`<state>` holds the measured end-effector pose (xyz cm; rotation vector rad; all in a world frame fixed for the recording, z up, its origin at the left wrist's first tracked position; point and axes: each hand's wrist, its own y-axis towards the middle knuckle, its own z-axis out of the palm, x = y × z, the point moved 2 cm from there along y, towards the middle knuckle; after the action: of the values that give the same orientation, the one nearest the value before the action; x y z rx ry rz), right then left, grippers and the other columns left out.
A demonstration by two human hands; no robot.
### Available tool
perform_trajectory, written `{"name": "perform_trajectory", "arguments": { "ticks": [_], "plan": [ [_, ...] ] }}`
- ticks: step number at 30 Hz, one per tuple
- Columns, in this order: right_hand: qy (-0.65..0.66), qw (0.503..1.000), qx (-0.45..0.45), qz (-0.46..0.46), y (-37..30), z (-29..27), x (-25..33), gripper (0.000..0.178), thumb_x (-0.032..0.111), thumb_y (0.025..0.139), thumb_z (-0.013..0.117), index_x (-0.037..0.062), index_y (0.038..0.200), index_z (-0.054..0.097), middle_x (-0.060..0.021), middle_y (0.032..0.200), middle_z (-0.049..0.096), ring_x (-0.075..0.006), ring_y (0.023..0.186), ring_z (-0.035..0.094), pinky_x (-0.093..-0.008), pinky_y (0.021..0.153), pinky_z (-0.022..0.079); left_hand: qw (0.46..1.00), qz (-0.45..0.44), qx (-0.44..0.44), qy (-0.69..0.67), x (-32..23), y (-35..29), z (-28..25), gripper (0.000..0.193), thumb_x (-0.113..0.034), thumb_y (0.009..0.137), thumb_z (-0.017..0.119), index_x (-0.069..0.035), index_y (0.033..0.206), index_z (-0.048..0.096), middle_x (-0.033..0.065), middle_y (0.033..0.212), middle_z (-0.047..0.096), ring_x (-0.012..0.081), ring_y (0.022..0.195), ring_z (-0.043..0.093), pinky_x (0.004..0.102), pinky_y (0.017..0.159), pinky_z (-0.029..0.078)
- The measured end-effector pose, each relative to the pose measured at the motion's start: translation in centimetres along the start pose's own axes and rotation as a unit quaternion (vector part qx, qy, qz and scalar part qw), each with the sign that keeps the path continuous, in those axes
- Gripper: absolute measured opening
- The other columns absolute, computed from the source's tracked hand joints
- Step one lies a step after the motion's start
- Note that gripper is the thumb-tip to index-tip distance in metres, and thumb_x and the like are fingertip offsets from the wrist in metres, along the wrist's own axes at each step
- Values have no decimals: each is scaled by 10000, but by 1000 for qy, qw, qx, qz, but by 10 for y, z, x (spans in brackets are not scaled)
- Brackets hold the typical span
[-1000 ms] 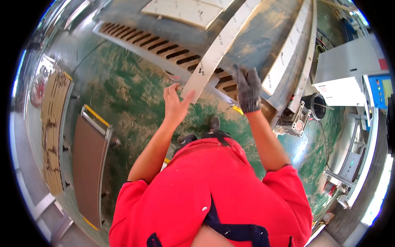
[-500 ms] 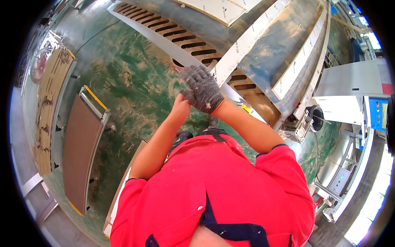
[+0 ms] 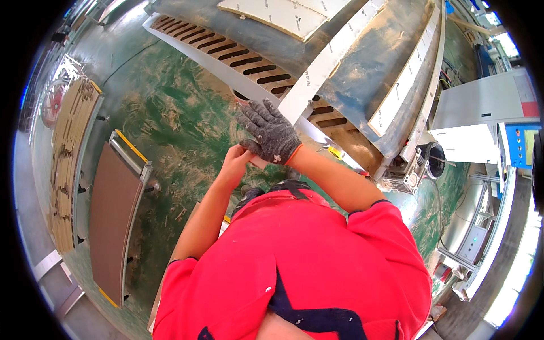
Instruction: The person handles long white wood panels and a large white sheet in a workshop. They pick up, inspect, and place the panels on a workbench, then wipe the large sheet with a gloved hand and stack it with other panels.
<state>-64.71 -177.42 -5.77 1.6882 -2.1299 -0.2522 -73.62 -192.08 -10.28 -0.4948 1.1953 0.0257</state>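
My right hand (image 3: 270, 134) wears a grey knit glove with an orange cuff. Its fingers are stretched out and spread, back of the hand upward, holding nothing that shows. My left hand (image 3: 234, 162) is bare and closed, its fingertips up against the glove's thumb. A small pale piece (image 3: 258, 162) shows under the glove beside those fingers; what it is, and what the left hand pinches, I cannot make out. Just beyond the gloved fingers lies the near end of a long white board strip (image 3: 326, 71), resting across a machine bed with a slotted edge (image 3: 238, 55).
White panels (image 3: 277, 17) and another white strip (image 3: 405, 76) lie on the dusty bed. To the left stand a cart with a brown panel (image 3: 113, 218) and a stack of thin boards (image 3: 69, 161). A grey-white cabinet (image 3: 476, 107) is at the right. Dust covers the green floor (image 3: 170, 102).
My gloved right hand has spread its fingers and shifted slightly left. My left hand has moved left and lower, and the pale piece now shows beside it.
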Motion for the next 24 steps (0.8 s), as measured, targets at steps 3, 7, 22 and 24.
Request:
{"name": "perform_trajectory", "arguments": {
  "ticks": [3, 7, 22, 24],
  "plan": [
    [-36, 999, -19, 5, 5, -8, -18, 578, 475, 940, 511, 88, 1368, 553, -187, 1454, 496, -351, 1423, 372, -513, 1207, 204, 999, -17, 9, 35, 1, -24, -17, 266, -257, 1004, 589, 2, 993, 644, 20, 895, 662, 92, 808, 601, 274, 738, 475],
    [-215, 957, 137, 141, 29, -11, -131, 447, 300, 982, 471, 88, 1366, 553, -151, 1458, 490, -327, 1406, 383, -481, 1208, 217, 997, -56, -11, 45, 0, -72, -49, 294, -283, 985, 625, 4, 1041, 650, -2, 940, 655, 79, 877, 586, 250, 806, 444],
    [-9, 988, -74, -134, 26, -3, -22, 313, 375, 879, 610, 90, 988, 681, -124, 985, 657, -322, 998, 603, -478, 966, 426, 985, -161, -30, 43, -2, -189, -127, 255, -241, 930, 703, -16, 1037, 651, -24, 914, 644, 60, 876, 572, 236, 830, 422],
    [-109, 990, 12, -87, 35, -17, -37, 262, 358, 895, 597, 117, 921, 697, -92, 913, 666, -293, 960, 602, -465, 912, 438, 982, -175, -29, 65, -6, -199, -140, 264, -234, 928, 702, -8, 1054, 650, -20, 929, 640, 64, 898, 567, 239, 839, 422]
  ]
}}
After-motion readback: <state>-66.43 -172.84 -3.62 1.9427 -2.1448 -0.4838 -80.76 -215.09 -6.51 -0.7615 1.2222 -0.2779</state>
